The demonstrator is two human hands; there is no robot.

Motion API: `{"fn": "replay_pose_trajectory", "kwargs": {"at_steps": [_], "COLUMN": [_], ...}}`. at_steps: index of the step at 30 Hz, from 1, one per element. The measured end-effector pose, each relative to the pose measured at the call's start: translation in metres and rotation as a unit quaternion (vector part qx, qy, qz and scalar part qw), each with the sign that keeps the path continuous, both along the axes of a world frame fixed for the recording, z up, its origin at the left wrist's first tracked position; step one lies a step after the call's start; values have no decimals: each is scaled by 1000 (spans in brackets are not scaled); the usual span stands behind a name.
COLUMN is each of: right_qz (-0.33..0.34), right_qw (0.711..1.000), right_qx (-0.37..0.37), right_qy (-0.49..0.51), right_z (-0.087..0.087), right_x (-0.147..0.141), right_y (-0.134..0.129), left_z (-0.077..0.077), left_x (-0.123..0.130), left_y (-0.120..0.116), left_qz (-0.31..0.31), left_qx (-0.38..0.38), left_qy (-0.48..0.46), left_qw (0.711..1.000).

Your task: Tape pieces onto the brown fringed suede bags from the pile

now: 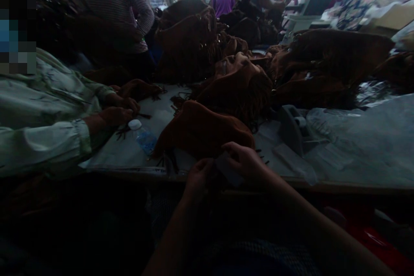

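A brown suede piece point(203, 128) with dark fringe lies at the table's near edge, right in front of my hands. My right hand point(242, 159) is closed on a small pale translucent sheet point(229, 170), pinched between thumb and fingers. Just left of it, my left hand point(199, 177) has its fingers drawn together at the near side of the brown piece, by some dark strands; what it holds is too dark to make out.
A capped plastic bottle point(142, 137) lies left, near a co-worker's hands point(121, 111). Brown fringed pieces point(237, 86) are heaped behind. A grey tape dispenser point(293, 129) and clear plastic bags point(365, 133) are on the right of the table point(274, 177).
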State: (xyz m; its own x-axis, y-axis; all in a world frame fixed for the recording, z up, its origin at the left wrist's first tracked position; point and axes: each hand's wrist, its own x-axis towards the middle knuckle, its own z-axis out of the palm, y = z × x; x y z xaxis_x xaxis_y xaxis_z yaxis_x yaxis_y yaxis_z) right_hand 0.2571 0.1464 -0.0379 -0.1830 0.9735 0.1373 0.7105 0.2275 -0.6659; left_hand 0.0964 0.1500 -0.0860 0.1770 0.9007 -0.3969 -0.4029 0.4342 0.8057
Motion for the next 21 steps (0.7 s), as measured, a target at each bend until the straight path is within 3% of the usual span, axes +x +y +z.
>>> {"fn": "replay_pose_trajectory", "kwargs": {"at_steps": [4,7,9,14,21], "right_qz": [-1,15,30,57,103], "right_qw": [998,996,997,994,979], "right_qx": [-38,-52,-59,-83,-115], "right_qy": [-50,-70,-51,30,134], "right_z": [5,8,5,-9,-14], "right_x": [7,5,3,-5,-9], "right_y": [-4,0,5,11,7], "left_z": [11,25,31,26,19], "left_x": [-10,-16,-17,-10,0], "left_y": [5,4,-2,-24,-39], "left_qz": [-9,-4,11,58,47], "left_qx": [95,206,254,266,264], "left_qy": [145,296,344,345,276], "left_qw": [985,933,904,898,923]}}
